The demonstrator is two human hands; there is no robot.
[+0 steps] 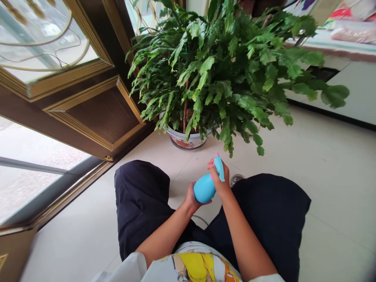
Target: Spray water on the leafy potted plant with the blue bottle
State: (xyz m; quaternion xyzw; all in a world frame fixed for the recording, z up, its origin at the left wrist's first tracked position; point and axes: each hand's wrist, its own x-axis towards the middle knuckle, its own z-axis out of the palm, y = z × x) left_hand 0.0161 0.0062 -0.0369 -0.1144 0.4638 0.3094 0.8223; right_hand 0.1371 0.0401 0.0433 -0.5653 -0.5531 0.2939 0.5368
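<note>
Between my knees I hold a light blue spray bottle (205,188) with a pink nozzle, tilted so its top points forward. My left hand (192,199) cups the round body from the left and below. Around the neck and spray head closes my right hand (221,178), with fingers near the pink parts; the trigger area is partly hidden by them. Just ahead, a large leafy green plant (223,78) spreads out of a round painted pot (188,140), its lowest leaves hanging close in front of the bottle.
On the left stands a brown door (100,109) with gold trim and glass, open to the outside at its lower side. A white cabinet (352,86) with things on top is at the right. Pale tiles cover the floor (331,164).
</note>
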